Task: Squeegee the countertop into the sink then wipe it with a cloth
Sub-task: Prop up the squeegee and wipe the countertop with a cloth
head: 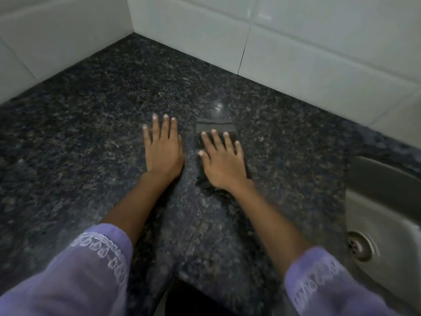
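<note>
Nearest you: both sleeves, purple w/ pale stitched trim at the cuffs, left sleeve [75, 270] and right sleeve [330, 286], forearms bare past them and reaching fwd over the countertop [91, 133], dark speckled stone.

Your right hand [224, 164] lies flat, palm down, on the cloth [215, 127]. Fingers straight and a bit spread, pressing, not curled round anything. The cloth is dark, about the same tone as the stone, so its edges are hard to pick out; it shows past your fingertips as a folded strip w/ a seam line, along the thumb side, and a bit by the wrist. The rest is under the palm.

Your left hand [163, 147] sits just beside the right one, on its thumb side, a narrow strip of bare stone between them. Also flat, fingers straight and close together, palm on the countertop, holding nothing. It doesn't touch the cloth.

Off the little-finger side of your right hand, well apart from it and nearer to you: the sink [382, 215], steel, set into the stone, drain [360, 246] visible at its bottom.

Beyond both sets of fingertips: more stone w/ a small bright glint just past the cloth, then the wall [296, 42], pale glossy tiles meeting in a corner beyond your left hand.

Frame's a bit blurred.
</note>
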